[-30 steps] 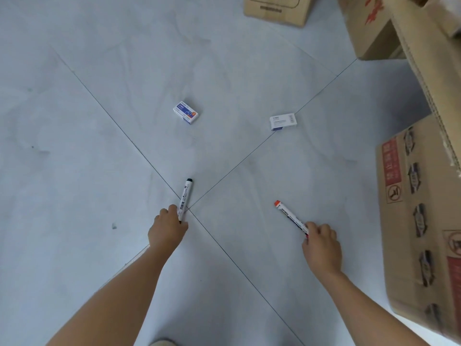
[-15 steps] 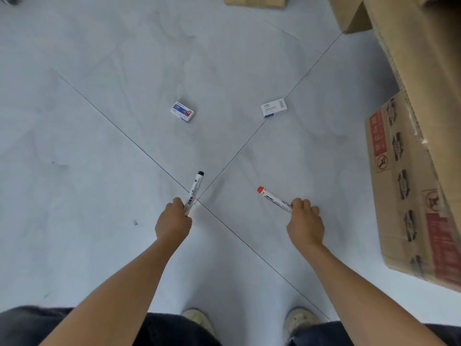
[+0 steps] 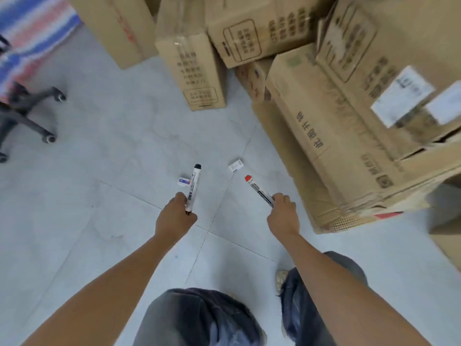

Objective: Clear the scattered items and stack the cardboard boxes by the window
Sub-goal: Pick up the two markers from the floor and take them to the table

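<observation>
My left hand (image 3: 175, 218) is closed around a black-capped marker (image 3: 193, 186), held off the floor with the cap pointing away. My right hand (image 3: 283, 214) grips a red-capped marker (image 3: 258, 189), its cap aimed up and to the left. Two small boxes lie on the grey tiled floor: a blue-and-white one (image 3: 184, 181) just left of the black marker, and a white one (image 3: 235, 165) beyond the red marker. Several cardboard boxes are piled ahead and to the right: a tall upright one (image 3: 193, 68) and a long one (image 3: 331, 136) lying on its side.
An office chair base with castors (image 3: 27, 113) stands at the left. A striped blue, red and white sheet (image 3: 32, 23) lies at the top left. My legs and a shoe (image 3: 282, 277) show at the bottom. Open floor (image 3: 87, 196) lies to the left.
Both hands have lifted their markers off the floor. The view has risen and tilted forward, so the box pile and the chair base have come into sight.
</observation>
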Motion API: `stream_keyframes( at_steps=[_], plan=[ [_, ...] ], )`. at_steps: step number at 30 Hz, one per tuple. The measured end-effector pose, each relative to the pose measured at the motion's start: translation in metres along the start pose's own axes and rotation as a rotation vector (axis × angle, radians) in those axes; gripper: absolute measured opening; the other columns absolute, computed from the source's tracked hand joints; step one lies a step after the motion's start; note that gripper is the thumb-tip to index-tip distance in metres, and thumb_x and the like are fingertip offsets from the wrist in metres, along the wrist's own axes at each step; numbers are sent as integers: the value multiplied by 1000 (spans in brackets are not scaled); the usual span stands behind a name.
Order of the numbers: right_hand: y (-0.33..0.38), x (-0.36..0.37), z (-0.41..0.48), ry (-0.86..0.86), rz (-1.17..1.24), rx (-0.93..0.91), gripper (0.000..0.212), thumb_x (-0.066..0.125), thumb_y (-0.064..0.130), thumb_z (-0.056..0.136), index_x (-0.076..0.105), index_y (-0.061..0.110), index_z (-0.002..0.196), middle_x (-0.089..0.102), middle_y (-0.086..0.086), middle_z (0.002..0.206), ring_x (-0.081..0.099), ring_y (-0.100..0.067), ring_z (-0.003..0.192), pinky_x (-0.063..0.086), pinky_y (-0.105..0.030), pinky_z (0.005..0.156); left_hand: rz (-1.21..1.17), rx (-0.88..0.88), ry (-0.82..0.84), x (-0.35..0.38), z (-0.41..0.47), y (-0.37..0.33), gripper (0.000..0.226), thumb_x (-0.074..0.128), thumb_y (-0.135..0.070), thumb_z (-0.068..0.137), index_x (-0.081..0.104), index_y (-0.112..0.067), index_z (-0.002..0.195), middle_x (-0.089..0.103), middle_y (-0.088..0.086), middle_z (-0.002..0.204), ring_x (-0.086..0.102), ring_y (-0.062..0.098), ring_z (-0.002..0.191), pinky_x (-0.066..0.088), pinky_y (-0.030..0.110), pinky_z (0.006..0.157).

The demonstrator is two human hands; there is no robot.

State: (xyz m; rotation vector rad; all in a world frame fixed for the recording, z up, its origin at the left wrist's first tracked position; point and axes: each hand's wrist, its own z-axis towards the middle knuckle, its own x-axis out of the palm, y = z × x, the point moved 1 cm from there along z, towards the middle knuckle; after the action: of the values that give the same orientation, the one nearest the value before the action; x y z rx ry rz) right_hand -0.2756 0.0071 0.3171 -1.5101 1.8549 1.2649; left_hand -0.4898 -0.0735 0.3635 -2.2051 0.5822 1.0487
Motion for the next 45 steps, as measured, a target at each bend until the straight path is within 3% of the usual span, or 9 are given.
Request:
stream_keyframes(
  at_steps=[4,7,10,14,21,31,35,37,45],
  plan=[
    [9,-91,-66,-137,169,94,37,39,-6,88,42,3,124,43,-15,125,40,-31,116,35,-35,91,-242,92,-36,-59,-48,-57,18,56,-2,81,42,-10,90,62,10,85,61,29,76,45,31,64],
    [-6,-153,-133,-252,272,199,36,39,-7,87,45,0,122,46,-20,123,44,-35,113,38,-38,88,-371,229,-7,-92,-99,-100,18,57,-1,84,43,-11,88,57,0,75,59,19,67,38,13,52],
    [-31,-198,-204,-405,408,343,34,39,-3,90,48,3,122,50,-19,119,49,-36,106,38,-33,79,-391,370,13,-115,-138,-131,19,58,-4,84,44,-11,93,63,5,81,59,20,71,38,17,57],
    [-57,-216,-309,-562,553,494,31,45,3,92,47,7,123,52,-12,109,49,-28,91,37,-29,73,-385,538,78,-134,-192,-155,19,58,-2,83,45,-12,94,58,-5,75,54,1,64,35,11,53],
    [-70,-135,-461,-761,915,695,18,44,1,90,42,16,101,50,-1,84,48,-25,78,38,-32,70,-399,645,366,-112,-289,-159,21,56,2,81,53,-10,98,58,-3,80,60,24,78,54,44,82],
    [-80,-33,-653,-1149,1184,1000,23,50,0,88,47,18,102,50,2,78,52,-25,72,38,-28,57,-109,896,753,-22,-457,-113,19,57,2,80,51,-16,83,59,0,79,58,21,73,54,47,81],
    [-86,37,-756,-1296,1256,1162,22,52,-1,87,49,17,99,50,1,74,51,-25,70,39,-30,61,60,1030,889,28,-558,-74,21,57,1,81,49,-18,79,56,0,79,57,24,76,53,43,78],
    [-85,51,-758,-1220,1268,1186,22,51,0,87,49,19,98,49,2,76,51,-25,70,39,-29,60,56,1002,887,34,-568,-72,15,57,1,81,51,-13,84,56,1,80,57,25,77,53,44,80],
    [-108,141,-916,-1397,1258,1461,22,53,1,85,48,20,95,44,-2,99,51,-24,82,46,-36,77,329,1168,1146,102,-738,33,13,58,1,80,54,-11,83,60,6,81,59,28,72,52,40,74]
  ],
)
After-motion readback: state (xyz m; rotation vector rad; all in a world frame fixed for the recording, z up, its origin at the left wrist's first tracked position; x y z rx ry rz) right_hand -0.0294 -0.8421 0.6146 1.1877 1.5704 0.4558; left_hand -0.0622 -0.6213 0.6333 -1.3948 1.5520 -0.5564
